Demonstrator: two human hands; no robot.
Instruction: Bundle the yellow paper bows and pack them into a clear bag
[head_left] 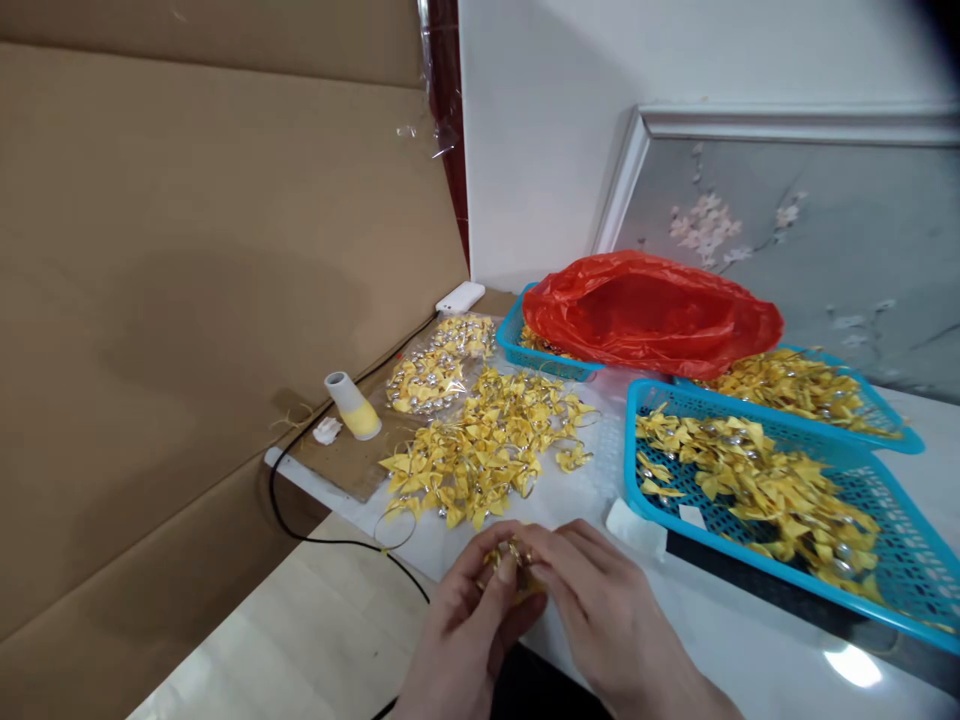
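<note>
Close together at the table's front edge, both my hands are closed on a small yellow fabric flower [534, 590] with shiny parts in it. My left hand [472, 620] grips it with the thumb laid over the top. Fingertips of my right hand [604, 610] pinch it from the right side. The fingers cover most of the flower. Just beyond my hands lies a loose heap of yellow fabric flowers [480, 450] with silver beads and thin loops. One flower [574, 457] sits a little apart at the heap's right side.
Blue baskets [637, 480] of yellow flowers stand to the right and behind, one under a red plastic bag [652, 310]. A clear bag [431, 375] of beaded flowers, a grey-yellow cone [352, 405], a white device [460, 297] and a black cable [330, 541] lie left, beside a cardboard wall [210, 250].
</note>
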